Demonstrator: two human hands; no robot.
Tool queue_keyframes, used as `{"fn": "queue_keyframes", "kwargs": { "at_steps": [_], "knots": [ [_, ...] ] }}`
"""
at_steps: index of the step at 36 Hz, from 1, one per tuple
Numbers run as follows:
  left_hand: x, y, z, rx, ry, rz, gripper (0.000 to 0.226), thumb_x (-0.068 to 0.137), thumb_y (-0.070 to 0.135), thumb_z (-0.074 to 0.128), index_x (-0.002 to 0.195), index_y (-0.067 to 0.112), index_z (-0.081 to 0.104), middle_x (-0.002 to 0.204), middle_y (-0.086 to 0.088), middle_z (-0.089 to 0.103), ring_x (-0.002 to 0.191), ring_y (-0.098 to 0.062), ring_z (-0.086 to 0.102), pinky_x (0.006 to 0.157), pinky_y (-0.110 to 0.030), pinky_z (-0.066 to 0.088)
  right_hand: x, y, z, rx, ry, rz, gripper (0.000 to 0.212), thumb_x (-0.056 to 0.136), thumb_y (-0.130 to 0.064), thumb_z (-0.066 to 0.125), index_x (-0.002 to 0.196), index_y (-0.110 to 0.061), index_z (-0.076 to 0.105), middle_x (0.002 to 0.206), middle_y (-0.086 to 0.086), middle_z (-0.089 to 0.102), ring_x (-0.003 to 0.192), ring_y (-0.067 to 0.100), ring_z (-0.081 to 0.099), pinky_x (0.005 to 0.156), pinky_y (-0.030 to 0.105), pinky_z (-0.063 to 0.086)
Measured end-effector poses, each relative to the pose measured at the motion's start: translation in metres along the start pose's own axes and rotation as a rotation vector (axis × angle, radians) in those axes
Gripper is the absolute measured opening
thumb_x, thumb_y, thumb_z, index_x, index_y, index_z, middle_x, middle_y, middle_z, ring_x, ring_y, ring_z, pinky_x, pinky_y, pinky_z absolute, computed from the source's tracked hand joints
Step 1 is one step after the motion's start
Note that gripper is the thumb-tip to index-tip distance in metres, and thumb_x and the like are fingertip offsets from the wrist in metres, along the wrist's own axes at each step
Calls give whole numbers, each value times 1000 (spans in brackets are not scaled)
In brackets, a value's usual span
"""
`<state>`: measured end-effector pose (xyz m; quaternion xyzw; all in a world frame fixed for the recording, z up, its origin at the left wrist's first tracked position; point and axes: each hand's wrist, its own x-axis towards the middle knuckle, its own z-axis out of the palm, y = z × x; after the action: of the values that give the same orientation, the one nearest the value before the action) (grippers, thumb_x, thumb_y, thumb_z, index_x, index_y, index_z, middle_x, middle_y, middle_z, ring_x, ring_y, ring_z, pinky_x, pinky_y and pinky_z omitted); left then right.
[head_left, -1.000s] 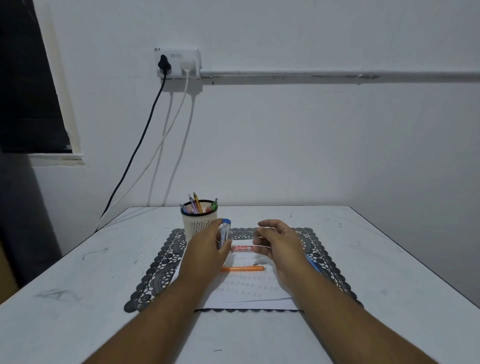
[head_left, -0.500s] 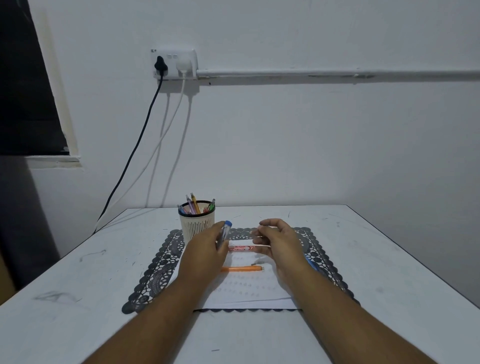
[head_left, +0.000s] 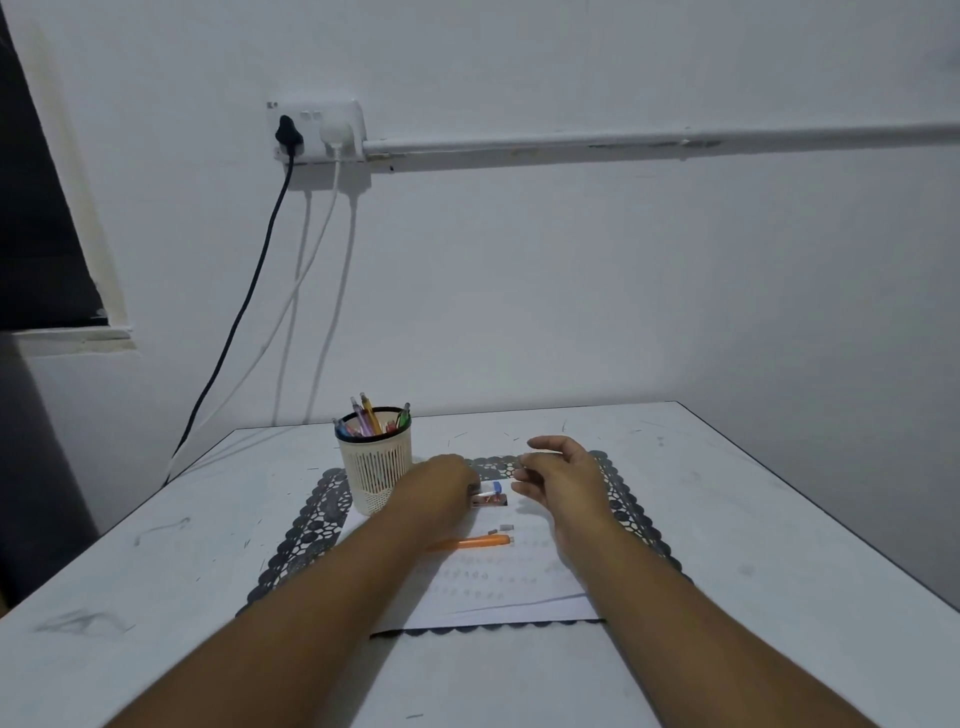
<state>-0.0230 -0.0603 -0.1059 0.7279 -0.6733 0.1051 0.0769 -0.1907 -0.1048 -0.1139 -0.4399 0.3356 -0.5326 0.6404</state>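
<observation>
My left hand (head_left: 439, 488) is low over the white paper (head_left: 498, 587) and holds a blue-capped pen (head_left: 492, 487), which lies almost flat and points right. Just below it a reddish pen (head_left: 489, 501) rests on the paper. My right hand (head_left: 563, 480) hovers to the right of both, its fingers loosely bent and holding nothing. An orange pen (head_left: 475, 543) lies on the paper nearer to me, with a small grey piece (head_left: 506, 528) beside its tip.
A cream mesh pen cup (head_left: 375, 467) with several coloured pens stands on the black lace mat (head_left: 306, 540), just left of my left hand. The white table (head_left: 753, 545) meets the wall behind. Two cables hang from a wall socket (head_left: 314, 130).
My left hand has lowered the blue-capped pen from upright to nearly flat on the paper beside the reddish pen. My right hand has spread slightly and stays to the right.
</observation>
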Motion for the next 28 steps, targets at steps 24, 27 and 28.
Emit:
{"fn": "queue_keyframes", "kwargs": {
  "at_steps": [24, 27, 28],
  "knots": [
    [12, -3, 0, 81, 60, 82, 43, 100, 13, 53, 142, 21, 54, 134, 1, 54, 127, -21, 45, 91, -41, 53, 4, 0, -3, -102, -38, 11, 18, 95, -1, 64, 110, -12, 60, 81, 10, 75, 65, 24, 65, 51, 33, 56],
    [-1, -6, -14, -53, 90, 98, 33, 101, 20, 56, 133, 25, 62, 126, 4, 60, 120, -18, 53, 93, -38, 51, 5, 3, -2, -146, -19, 9, 19, 95, -2, 62, 109, -15, 59, 83, 10, 78, 64, 24, 66, 52, 33, 55],
    [-8, -8, -18, -123, 81, 99, 27, 101, 23, 58, 127, 25, 67, 119, 5, 64, 112, -15, 57, 92, -37, 52, 6, 3, -2, -159, -14, 8, 19, 95, -2, 61, 108, -16, 59, 83, 10, 78, 64, 25, 67, 53, 33, 55]
  ]
}}
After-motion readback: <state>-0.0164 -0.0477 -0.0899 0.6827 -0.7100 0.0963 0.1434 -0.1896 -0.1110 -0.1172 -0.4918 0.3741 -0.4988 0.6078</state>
